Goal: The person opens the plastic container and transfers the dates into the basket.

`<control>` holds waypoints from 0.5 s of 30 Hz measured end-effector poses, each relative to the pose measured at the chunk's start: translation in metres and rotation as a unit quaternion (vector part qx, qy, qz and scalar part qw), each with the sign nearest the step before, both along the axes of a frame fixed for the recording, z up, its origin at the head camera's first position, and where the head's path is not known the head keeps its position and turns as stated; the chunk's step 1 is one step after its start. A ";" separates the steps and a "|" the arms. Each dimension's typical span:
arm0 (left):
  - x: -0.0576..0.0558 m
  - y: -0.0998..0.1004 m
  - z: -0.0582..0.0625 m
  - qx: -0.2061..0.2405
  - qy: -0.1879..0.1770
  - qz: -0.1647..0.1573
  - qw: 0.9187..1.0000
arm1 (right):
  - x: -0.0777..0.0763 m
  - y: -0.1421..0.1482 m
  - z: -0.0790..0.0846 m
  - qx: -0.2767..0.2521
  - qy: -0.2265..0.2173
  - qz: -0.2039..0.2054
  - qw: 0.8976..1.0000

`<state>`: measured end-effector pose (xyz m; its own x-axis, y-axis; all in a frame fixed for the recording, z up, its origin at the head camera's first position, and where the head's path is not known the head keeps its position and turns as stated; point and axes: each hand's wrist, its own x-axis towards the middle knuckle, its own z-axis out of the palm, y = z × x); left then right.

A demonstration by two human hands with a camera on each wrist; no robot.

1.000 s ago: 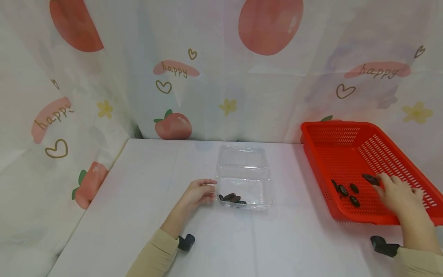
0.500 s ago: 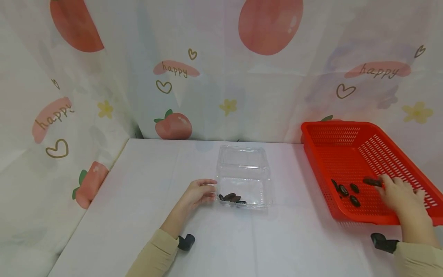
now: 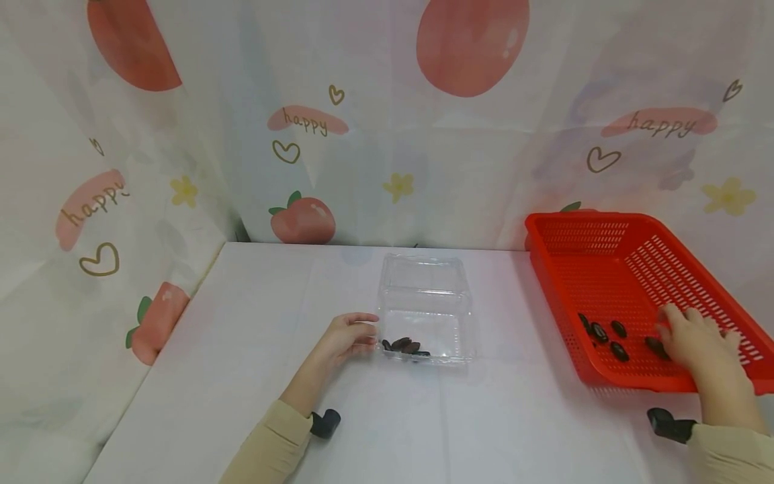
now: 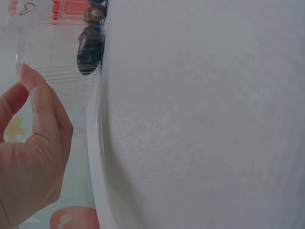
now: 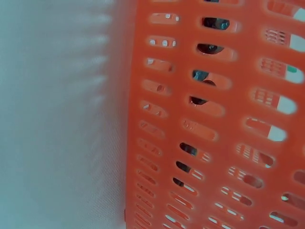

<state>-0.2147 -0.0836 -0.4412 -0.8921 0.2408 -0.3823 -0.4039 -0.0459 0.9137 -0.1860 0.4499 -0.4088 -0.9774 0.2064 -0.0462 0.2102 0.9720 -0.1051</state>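
Note:
In the head view, my left hand [image 3: 346, 341] has its loosely bent fingertips against the left side of an open clear plastic clamshell box [image 3: 447, 336]. In the left wrist view, the fingertips [image 4: 29, 74] touch the box's edge. Several dark, wrinkled dates [image 3: 404, 345] lie in its near left part. My right hand [image 3: 698, 339] hovers inside the red plastic basket [image 3: 559, 309], fingers relaxed, no date visible between them. Just below the fingers is one date [image 3: 656, 348], partly hidden by the hand. The right wrist view shows only the slotted basket wall [image 5: 171, 114], with dark shapes behind.
More dates [image 3: 619, 339] lie at the basket's left front. The white table [image 3: 484, 430] runs between box and basket. A printed cloth backdrop [image 3: 363, 168] stands behind and at the left. Black wrist cameras [image 3: 326, 424] stick out beside both wrists.
The date held at my right fingertips turned, then left them and is now lower in the basket, beneath the hand. The right hand barely moved. The left hand and the box are unchanged.

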 end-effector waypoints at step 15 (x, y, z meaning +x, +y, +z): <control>0.000 0.000 0.000 0.002 0.000 0.001 1.000 | 0.002 -0.078 0.037 -0.022 0.110 0.120 0.986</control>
<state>-0.2143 -0.0838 -0.4410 -0.8925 0.2404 -0.3817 -0.4044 -0.0513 0.9132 -0.1840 0.3717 -0.3722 -0.9853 -0.0299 0.1680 -0.0581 0.9846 -0.1651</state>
